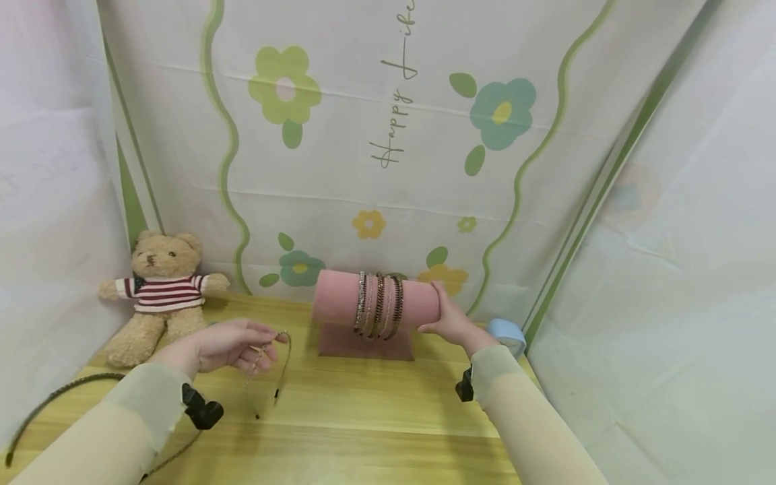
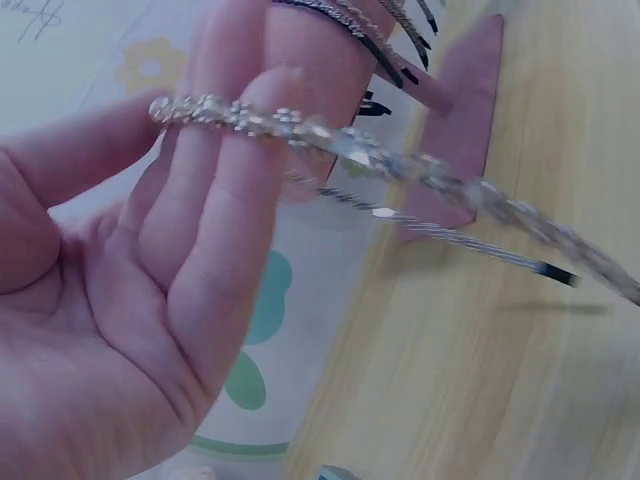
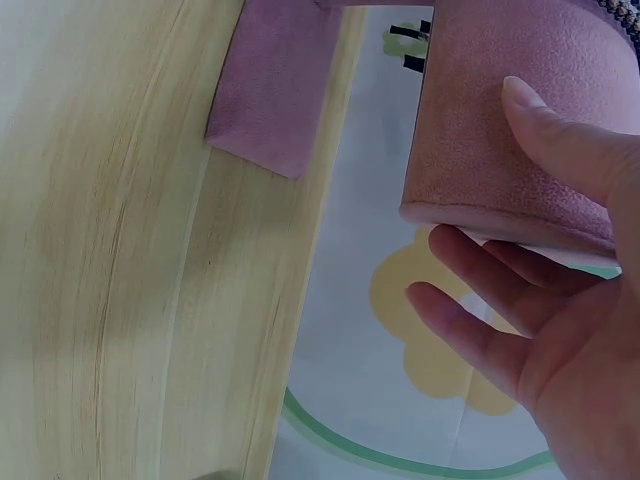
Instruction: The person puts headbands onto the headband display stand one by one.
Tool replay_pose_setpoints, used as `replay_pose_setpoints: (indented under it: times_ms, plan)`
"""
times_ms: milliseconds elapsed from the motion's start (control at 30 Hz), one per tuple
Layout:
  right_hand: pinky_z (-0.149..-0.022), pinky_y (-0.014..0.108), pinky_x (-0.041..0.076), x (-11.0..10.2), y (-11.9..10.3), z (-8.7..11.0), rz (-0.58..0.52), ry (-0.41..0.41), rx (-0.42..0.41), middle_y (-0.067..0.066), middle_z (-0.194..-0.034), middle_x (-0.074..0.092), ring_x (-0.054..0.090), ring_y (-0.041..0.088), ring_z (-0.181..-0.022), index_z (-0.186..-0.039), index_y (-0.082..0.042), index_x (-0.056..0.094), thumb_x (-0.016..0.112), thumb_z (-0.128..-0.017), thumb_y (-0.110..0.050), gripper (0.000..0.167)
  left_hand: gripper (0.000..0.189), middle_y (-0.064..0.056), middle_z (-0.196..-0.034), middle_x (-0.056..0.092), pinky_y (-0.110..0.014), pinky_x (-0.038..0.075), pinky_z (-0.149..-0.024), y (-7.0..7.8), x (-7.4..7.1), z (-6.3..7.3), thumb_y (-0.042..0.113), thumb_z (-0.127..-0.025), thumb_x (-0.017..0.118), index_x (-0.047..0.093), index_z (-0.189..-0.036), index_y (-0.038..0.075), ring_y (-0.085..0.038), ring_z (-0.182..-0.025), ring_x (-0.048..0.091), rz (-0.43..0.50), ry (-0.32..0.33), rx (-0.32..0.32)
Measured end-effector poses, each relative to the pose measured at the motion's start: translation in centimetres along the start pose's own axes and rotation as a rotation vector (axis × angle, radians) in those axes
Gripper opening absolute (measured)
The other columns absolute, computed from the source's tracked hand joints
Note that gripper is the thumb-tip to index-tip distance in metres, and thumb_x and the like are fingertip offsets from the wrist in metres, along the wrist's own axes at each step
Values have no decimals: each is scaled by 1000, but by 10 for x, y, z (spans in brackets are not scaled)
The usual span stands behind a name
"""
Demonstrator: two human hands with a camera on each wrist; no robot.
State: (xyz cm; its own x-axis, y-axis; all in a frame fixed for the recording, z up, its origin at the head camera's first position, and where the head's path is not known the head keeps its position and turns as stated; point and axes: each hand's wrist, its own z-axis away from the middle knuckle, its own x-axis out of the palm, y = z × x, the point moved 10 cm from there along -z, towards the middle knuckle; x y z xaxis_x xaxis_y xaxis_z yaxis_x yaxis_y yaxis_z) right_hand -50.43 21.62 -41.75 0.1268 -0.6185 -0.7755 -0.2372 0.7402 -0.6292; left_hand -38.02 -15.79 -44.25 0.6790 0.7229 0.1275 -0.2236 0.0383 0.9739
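Note:
My left hand (image 1: 233, 347) pinches a thin beaded headband (image 1: 287, 364) between thumb and fingers, and its two dark-tipped ends hang down over the table. In the left wrist view the headband's sparkling beads (image 2: 350, 147) run across the fingers. At the middle back stands a pink roll-shaped headband stand (image 1: 339, 296) on a flat base. Several beaded and chain-like headbands (image 1: 380, 306) sit side by side round its roll. My right hand (image 1: 451, 320) grips the roll's right end, with the thumb on its soft surface and the fingers at the end rim.
A teddy bear (image 1: 164, 289) in a striped sweater sits at the back left. Dark headbands, one of them braided (image 1: 60, 391), lie on the wooden table (image 1: 339, 431) by my left arm. A light blue clock (image 1: 508, 335) stands behind my right wrist. Printed cloth (image 1: 364, 162) hangs behind.

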Motion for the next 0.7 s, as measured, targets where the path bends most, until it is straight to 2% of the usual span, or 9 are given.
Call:
replay_pose_setpoints:
  times_ms: [133, 267, 500, 700]
  plan:
    - [-107, 58, 35, 0, 2, 0, 5, 7, 4, 24, -154, 30, 40, 44, -133, -157, -30, 8, 88, -75, -17, 115, 55, -9, -102, 67, -40, 58, -81, 8, -11, -5, 16, -107, 44, 23, -150, -11, -23, -92, 71, 32, 82, 64]
    - [-107, 59, 35, 0, 2, 1, -6, 7, 6, 24, -154, 30, 40, 45, -132, -157, -30, 9, 88, -75, -17, 115, 61, -8, -99, 64, -44, 55, -88, 11, -20, -13, 16, -107, 45, 14, -155, -5, -28, -98, 69, 64, 165, 86]
    - [-106, 59, 36, 0, 0, 1, -6, 5, 2, 24, -152, 32, 42, 44, -131, -157, -31, 8, 87, -77, -17, 113, 62, -5, -95, 62, -39, 55, -90, 19, -36, -29, 15, -108, 41, 7, -158, 2, -22, -94, 70, 112, 312, 125]
    - [-107, 58, 35, 0, 0, 0, -12, 4, -2, 24, -152, 32, 41, 43, -132, -157, -31, 8, 87, -76, -17, 114, 64, -4, -95, 63, -35, 56, -88, 38, -44, -45, 18, -108, 42, 5, -159, 11, -18, -91, 70, 134, 373, 143]
